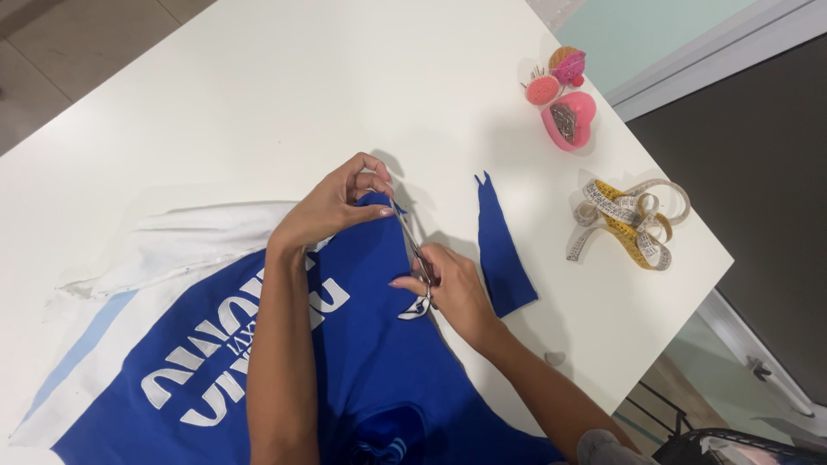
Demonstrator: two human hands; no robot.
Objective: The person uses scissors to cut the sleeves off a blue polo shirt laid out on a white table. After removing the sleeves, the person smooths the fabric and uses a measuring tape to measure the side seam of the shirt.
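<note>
**Scissors at the edge of the blue garment**

Scissors (412,248) are held in the right hand (452,288), whose fingers are closed through the handles, with the blades pointing toward 11 o'clock along the edge of the blue garment (370,344). The garment edge is pinched between the fingertips of the left hand (332,207), which is closed on the cloth at 11 o'clock from the blades, just beyond their tips. The garment is spread flat on the white table (258,86), blue with white lettering, and a white and pale blue part lies toward 9 o'clock.

For a clean cut, it is judged that the cloth should be kept taut between the pinch and the blades, the lower blade kept low to the table, and the pinching fingertips kept clear of the blade tips.

A loose strip of blue cloth (501,250) lies at 3 o'clock from the right hand, just beside it. Farther out at 3 o'clock a coiled measuring tape (629,222) is seen, well apart from the hands. At 1 o'clock, near the table's far edge, a pink heart-shaped case (570,120) and a round pink pincushion (543,89) are set, close to each other.
</note>
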